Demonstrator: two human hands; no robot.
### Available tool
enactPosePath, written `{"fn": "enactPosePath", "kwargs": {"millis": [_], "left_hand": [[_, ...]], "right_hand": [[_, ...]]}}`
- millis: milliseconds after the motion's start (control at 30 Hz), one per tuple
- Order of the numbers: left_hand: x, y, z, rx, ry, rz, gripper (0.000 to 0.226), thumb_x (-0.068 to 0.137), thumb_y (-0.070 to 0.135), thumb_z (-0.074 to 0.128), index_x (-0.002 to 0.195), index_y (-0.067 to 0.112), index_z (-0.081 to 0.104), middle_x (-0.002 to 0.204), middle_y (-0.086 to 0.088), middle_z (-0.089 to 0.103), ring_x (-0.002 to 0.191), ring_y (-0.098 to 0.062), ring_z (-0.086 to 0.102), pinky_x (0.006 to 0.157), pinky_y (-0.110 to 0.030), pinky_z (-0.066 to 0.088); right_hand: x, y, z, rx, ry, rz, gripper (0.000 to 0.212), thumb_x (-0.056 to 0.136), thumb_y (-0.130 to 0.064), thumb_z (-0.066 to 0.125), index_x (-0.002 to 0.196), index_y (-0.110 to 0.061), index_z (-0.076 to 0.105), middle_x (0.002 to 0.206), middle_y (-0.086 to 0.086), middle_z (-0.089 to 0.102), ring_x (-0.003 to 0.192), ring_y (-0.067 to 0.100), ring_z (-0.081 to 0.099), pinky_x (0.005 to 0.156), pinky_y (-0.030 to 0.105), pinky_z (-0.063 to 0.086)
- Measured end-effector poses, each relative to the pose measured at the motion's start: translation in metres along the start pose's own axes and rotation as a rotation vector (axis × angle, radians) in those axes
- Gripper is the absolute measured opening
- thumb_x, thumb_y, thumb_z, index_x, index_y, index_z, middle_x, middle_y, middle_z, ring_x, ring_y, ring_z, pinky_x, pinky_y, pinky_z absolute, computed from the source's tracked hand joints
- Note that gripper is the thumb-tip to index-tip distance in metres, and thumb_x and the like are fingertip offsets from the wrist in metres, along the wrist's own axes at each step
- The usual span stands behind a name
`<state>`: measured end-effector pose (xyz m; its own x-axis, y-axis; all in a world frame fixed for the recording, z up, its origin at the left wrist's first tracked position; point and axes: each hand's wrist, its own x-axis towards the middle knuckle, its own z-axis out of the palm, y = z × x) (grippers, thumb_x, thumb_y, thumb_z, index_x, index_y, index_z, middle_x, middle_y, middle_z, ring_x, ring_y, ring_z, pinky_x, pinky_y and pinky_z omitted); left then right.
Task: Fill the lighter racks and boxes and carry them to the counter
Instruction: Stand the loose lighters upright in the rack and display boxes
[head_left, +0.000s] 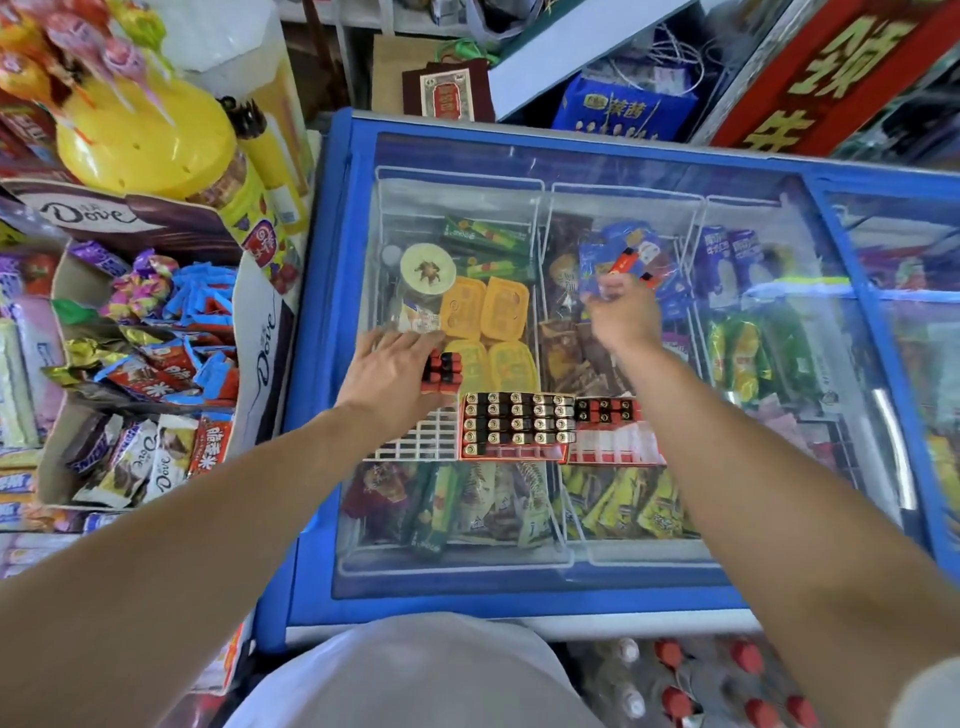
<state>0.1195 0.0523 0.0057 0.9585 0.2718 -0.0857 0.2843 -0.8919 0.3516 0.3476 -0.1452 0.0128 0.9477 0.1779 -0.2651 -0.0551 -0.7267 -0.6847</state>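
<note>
Three lighter racks lie side by side on the freezer's glass lid (597, 519). The white grid rack (415, 441) on the left is mostly bare. The middle red box (517, 426) is packed with black-and-gold lighters. The red rack (613, 434) on the right has a row of lighters along its far edge. My left hand (389, 374) grips a bunch of red-and-black lighters (441, 370) at the far edge of the white rack. My right hand (621, 314) is raised above the lid, fingers closed on a few red lighters (631, 265).
A Dove carton (260, 332) full of wrapped sweets stands left of the freezer. A yellow lollipop stand (140, 135) rises behind it. Bottles with red caps (727, 691) stand below the freezer's front edge. Red signs and a blue bag crowd the far side.
</note>
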Motion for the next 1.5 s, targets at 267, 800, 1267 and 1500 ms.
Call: {"fn": "enactPosePath", "kwargs": {"millis": [267, 800, 1267, 1500], "left_hand": [[-0.002, -0.008, 0.012, -0.015, 0.015, -0.023, 0.058, 0.086, 0.029, 0.079, 0.139, 0.021, 0.057, 0.122, -0.002, 0.068, 0.116, -0.027, 0.057, 0.103, -0.040, 0.035], [-0.014, -0.024, 0.002, -0.100, 0.161, -0.027, 0.084, 0.078, 0.023, 0.087, 0.149, 0.012, 0.043, 0.143, -0.010, 0.054, 0.136, -0.032, 0.045, 0.117, -0.049, 0.031], [-0.107, -0.042, 0.054, -0.235, -0.062, -0.285, 0.100, 0.097, 0.065, 0.045, 0.161, 0.016, -0.014, 0.169, 0.003, -0.015, 0.147, -0.013, -0.038, 0.126, -0.044, -0.010], [-0.108, -0.044, 0.056, -0.203, -0.129, -0.284, 0.081, 0.104, 0.053, 0.037, 0.163, 0.016, -0.004, 0.170, 0.005, -0.003, 0.144, -0.017, -0.044, 0.125, -0.051, -0.011]], "right_hand": [[0.107, 0.065, -0.009, 0.010, 0.085, 0.406, 0.040, 0.073, -0.027, 0.082, 0.105, -0.009, 0.066, 0.097, 0.013, 0.073, 0.075, 0.024, 0.068, 0.076, 0.045, 0.062], [-0.014, -0.012, -0.015, 0.183, -0.011, 0.014, 0.024, 0.093, -0.018, 0.070, 0.117, -0.018, 0.065, 0.105, -0.005, 0.068, 0.087, 0.007, 0.065, 0.082, 0.030, 0.053], [-0.180, -0.082, 0.065, -0.221, -0.442, -0.496, 0.025, 0.093, -0.035, 0.070, 0.115, -0.028, 0.063, 0.095, -0.007, 0.070, 0.081, 0.010, 0.067, 0.074, 0.033, 0.056], [-0.187, -0.081, 0.097, -0.489, -0.296, -0.718, 0.025, 0.099, -0.031, 0.061, 0.123, -0.023, 0.066, 0.102, -0.004, 0.073, 0.075, 0.010, 0.062, 0.062, 0.022, 0.046]]}}
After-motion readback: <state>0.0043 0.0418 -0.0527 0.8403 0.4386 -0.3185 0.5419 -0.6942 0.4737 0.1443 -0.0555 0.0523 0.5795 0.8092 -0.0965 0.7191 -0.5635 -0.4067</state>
